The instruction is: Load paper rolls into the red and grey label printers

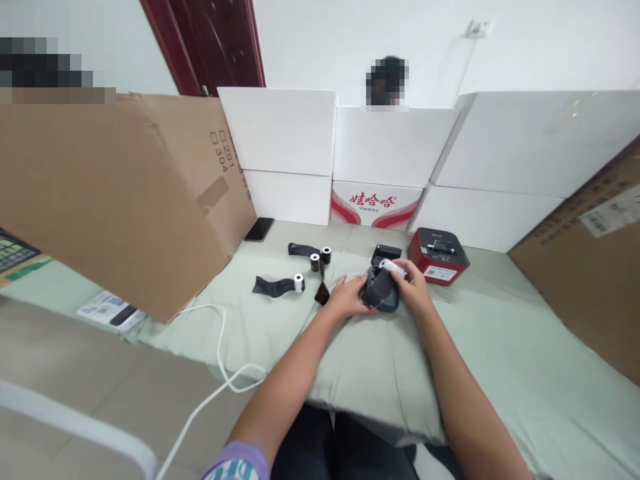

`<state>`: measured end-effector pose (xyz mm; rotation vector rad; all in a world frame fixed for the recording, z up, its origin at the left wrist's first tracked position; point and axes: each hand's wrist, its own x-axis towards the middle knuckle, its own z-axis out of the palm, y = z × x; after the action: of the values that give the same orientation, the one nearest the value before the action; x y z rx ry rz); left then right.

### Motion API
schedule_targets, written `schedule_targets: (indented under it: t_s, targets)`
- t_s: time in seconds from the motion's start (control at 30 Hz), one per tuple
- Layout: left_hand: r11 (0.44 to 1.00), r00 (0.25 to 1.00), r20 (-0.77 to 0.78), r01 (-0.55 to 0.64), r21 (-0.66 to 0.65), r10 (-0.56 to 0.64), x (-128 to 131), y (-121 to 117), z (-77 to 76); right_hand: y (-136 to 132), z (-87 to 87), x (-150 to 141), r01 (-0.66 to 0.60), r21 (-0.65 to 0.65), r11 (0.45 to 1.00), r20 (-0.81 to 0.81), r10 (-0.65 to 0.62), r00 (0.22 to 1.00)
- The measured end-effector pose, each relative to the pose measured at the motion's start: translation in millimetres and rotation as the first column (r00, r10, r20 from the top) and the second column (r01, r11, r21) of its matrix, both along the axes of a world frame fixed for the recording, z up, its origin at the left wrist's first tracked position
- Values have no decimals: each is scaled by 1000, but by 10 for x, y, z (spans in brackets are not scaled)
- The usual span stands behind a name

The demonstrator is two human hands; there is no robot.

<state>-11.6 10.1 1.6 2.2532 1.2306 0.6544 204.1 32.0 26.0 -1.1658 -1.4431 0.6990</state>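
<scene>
My right hand (413, 284) grips a small white paper roll (392, 267), whose loose dark strip (379, 287) hangs over a dark, rounded device (389, 305). The device looks like a small portable printer and rests on the cloth. My left hand (349, 297) holds its left side, fingers closed about the edge and partly hidden by the strip. Just behind it lies a black piece (386, 254), whose kind I cannot make out. To the left are another paper roll (299, 283) with its dark tail unrolled and two rolls (315, 262) close together.
A red and black box-shaped device (439, 256) stands right of my hands. White boxes (280, 130) form a wall behind, with brown cartons (150, 193) on both sides. A phone (259, 229) lies at the back left. A white cable (220, 340) crosses the front edge.
</scene>
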Motion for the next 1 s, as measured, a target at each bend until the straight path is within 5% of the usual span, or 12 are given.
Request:
schedule_targets:
  t_s: [0.4,0.63,0.83,1.0]
  targets:
    - [1000,999,-34,-5,-10,5,4,6,7,27,-19,-141,90,80,993,427,-115,897]
    - [1000,999,-31,-6,-1,6,6,25,-33,49,-109,-155,169,10,986,503,-151,851]
    - [1000,1000,-17,-3,-10,3,8,9,-2,115,-195,-114,233,104,967,152,-247,957]
    - [1000,1000,-1,8,-16,-8,-4,-9,33,189,-294,-109,114,52,992,-248,-98,964]
